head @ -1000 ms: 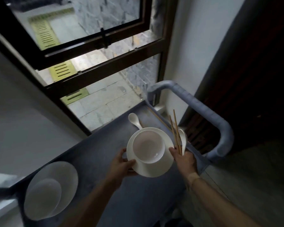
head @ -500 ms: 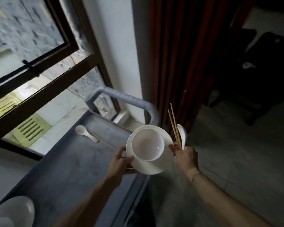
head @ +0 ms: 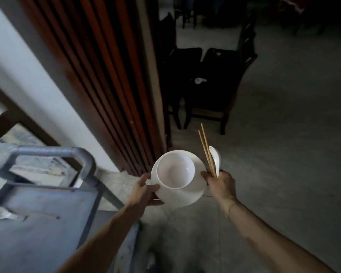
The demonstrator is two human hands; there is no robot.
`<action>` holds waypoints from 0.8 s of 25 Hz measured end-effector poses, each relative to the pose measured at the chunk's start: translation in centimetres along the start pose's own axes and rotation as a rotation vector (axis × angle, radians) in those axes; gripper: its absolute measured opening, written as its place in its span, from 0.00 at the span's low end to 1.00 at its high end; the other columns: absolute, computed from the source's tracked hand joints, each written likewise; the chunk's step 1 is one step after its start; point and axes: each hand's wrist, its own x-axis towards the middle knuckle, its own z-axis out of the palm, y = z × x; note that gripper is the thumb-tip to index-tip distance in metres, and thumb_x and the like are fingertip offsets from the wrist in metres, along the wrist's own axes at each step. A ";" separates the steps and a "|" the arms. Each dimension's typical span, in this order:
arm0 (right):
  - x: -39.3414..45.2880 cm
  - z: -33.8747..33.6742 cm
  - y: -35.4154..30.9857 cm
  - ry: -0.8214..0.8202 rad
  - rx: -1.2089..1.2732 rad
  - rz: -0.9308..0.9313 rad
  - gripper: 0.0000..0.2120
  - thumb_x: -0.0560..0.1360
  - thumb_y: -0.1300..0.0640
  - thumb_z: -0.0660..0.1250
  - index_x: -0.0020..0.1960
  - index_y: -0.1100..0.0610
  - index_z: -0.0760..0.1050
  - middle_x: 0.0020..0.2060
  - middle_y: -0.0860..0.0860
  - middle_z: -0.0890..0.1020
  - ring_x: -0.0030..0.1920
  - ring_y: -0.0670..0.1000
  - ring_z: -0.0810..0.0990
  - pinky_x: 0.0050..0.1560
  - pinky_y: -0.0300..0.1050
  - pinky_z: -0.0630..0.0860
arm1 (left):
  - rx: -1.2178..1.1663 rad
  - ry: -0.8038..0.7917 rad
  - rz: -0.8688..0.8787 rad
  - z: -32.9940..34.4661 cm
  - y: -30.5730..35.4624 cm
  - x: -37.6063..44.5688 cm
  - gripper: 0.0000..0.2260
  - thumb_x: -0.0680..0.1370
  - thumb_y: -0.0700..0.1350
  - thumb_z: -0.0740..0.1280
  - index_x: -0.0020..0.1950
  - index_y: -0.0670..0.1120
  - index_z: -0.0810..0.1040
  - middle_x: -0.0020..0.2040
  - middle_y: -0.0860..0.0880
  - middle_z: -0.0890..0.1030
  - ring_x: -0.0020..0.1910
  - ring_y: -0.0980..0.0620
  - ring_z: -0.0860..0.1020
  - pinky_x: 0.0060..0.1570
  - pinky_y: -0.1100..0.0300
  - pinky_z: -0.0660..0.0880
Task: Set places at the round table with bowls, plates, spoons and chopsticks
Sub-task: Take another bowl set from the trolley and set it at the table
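Two hands carry one place setting above the floor point(head: 283, 154). Our left hand point(head: 144, 189) grips the rim of a white plate point(head: 185, 196), on which a white bowl point(head: 175, 169) sits. Our right hand point(head: 221, 184) grasps a pair of chopsticks point(head: 206, 152) and a white spoon point(head: 215, 159), upright, apparently also touching the plate's edge. At lower left stands a grey cart point(head: 47, 223); dark chairs point(head: 215, 85) lie ahead.

Pretty dim overall, daylight only coming in from the window point(head: 12, 134) at the left. Far chairs point(head: 215, 79) sink into shadow. Left edge is motion-blurred, and the wide lens bends the wood slats point(head: 98, 75).
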 end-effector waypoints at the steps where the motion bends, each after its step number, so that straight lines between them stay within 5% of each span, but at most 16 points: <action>1: 0.3 -1.9 0.7 0.034 0.011 0.018 0.10 0.70 0.45 0.73 0.41 0.52 0.82 0.36 0.51 0.85 0.41 0.54 0.83 0.45 0.51 0.80 | 0.034 -0.033 0.000 2.2 0.3 0.5 0.12 0.75 0.33 0.64 0.55 0.45 0.75 0.43 0.40 0.82 0.37 0.41 0.84 0.33 0.50 0.81; 9: 2.5 -15.3 6.2 0.326 0.090 0.157 0.06 0.71 0.48 0.72 0.37 0.49 0.79 0.34 0.48 0.84 0.39 0.49 0.82 0.41 0.43 0.75 | 0.330 -0.303 0.019 19.0 2.6 5.8 0.11 0.73 0.33 0.67 0.53 0.43 0.78 0.40 0.43 0.82 0.31 0.49 0.83 0.29 0.55 0.79; 20: 10.0 -29.1 11.9 0.714 0.256 0.445 0.05 0.72 0.50 0.72 0.44 0.50 0.81 0.33 0.48 0.84 0.34 0.45 0.82 0.30 0.38 0.73 | 0.681 -0.736 0.074 43.6 5.2 15.5 0.08 0.71 0.36 0.70 0.47 0.46 0.78 0.35 0.47 0.85 0.35 0.44 0.85 0.31 0.53 0.81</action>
